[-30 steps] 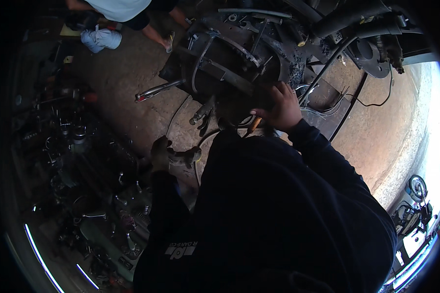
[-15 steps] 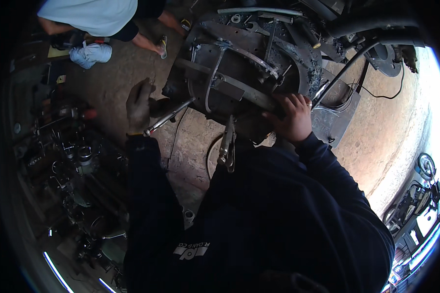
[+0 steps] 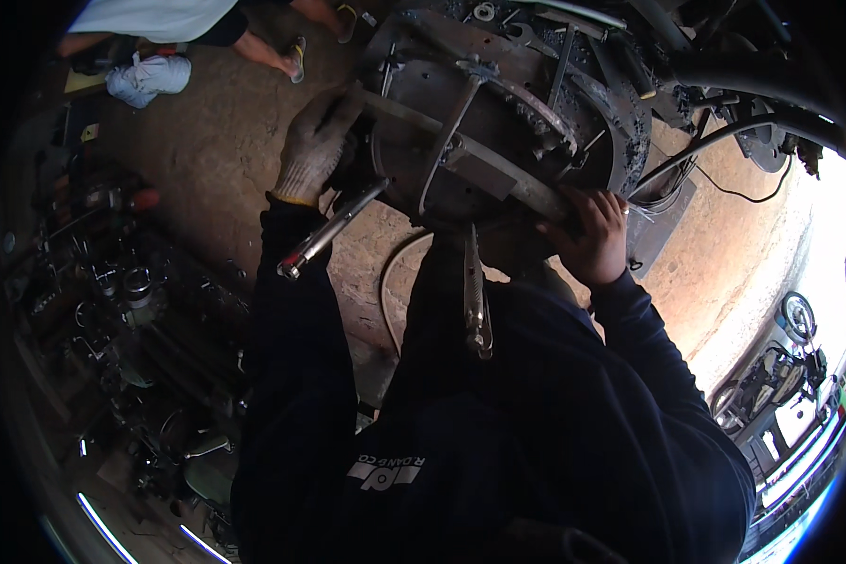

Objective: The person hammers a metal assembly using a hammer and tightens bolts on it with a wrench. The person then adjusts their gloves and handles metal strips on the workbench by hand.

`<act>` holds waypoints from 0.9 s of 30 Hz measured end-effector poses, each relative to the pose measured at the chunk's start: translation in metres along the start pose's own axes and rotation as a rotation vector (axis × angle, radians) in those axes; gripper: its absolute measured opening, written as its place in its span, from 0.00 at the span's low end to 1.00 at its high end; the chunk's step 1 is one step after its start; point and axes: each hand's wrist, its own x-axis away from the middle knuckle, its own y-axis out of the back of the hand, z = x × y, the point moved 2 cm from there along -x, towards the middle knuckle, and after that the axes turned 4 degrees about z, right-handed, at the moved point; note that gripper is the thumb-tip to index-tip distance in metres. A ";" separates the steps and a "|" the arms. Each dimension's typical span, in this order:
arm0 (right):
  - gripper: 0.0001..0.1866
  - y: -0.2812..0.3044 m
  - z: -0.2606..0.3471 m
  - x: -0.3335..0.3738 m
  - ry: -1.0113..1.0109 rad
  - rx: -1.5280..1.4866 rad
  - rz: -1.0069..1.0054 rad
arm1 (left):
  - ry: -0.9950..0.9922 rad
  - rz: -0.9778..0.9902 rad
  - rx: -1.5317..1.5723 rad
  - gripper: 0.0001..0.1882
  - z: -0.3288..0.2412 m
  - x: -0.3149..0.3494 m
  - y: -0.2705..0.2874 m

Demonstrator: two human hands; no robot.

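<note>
A long flat metal bar (image 3: 409,116) lies slantwise over a dark round metal plate (image 3: 404,174) on the workbench. My left hand (image 3: 312,155), in a dirty knitted glove, has its fingers closed at the bar's far left end. My bare right hand (image 3: 594,235) grips the bar's near right end, thumb on the near side. A curved metal rod (image 3: 449,141) arches across the bar's middle. Locking pliers (image 3: 477,301) stick out from the plate's near edge toward me. A second metal tool handle with a red mark (image 3: 334,228) juts out beside my left forearm.
A wrench (image 3: 528,39) and metal scraps lie at the bench's far side. Thick black hoses (image 3: 733,73) run at the far right. Dark machinery (image 3: 150,310) stands to the left. Another person's legs (image 3: 263,49) show at the far left, near a cloth bundle (image 3: 148,79).
My left hand has moved away from me and right, onto the bar's end. My right hand stays on the bar. The whole view has shifted slightly.
</note>
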 end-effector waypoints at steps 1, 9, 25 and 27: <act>0.34 0.001 0.001 -0.004 0.020 0.017 -0.029 | 0.011 0.010 0.014 0.18 -0.001 -0.001 0.001; 0.45 0.007 0.002 0.017 -0.129 0.071 -0.077 | -0.038 -0.075 0.182 0.13 0.018 -0.003 0.002; 0.34 -0.003 -0.001 0.009 -0.055 -0.020 -0.089 | 0.000 -0.006 0.134 0.08 0.025 -0.005 0.004; 0.34 -0.004 -0.002 0.009 -0.056 -0.013 -0.078 | 0.058 -0.041 0.149 0.11 0.018 -0.002 0.002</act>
